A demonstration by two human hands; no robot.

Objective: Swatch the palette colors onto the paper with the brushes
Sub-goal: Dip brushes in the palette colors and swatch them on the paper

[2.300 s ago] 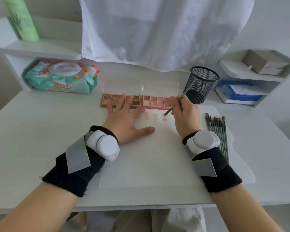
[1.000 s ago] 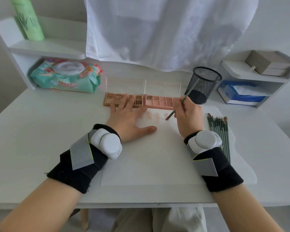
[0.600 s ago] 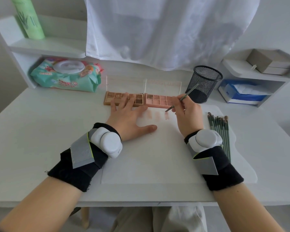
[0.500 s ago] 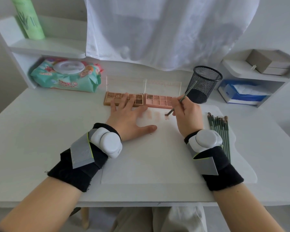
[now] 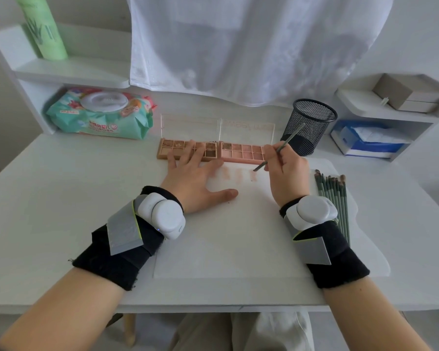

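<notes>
The white bench held a big sheet of paper. The left hand lay flat on the paper, fingers spread, tips on the eyeshadow palette. The right hand pinched a thin brush. The brush slanted, tip down and left over the pink swatches, handle up toward the black mesh cup. More brushes lay side by side on the right, pointing away.

Head camera looks down, close over the desk.
</notes>
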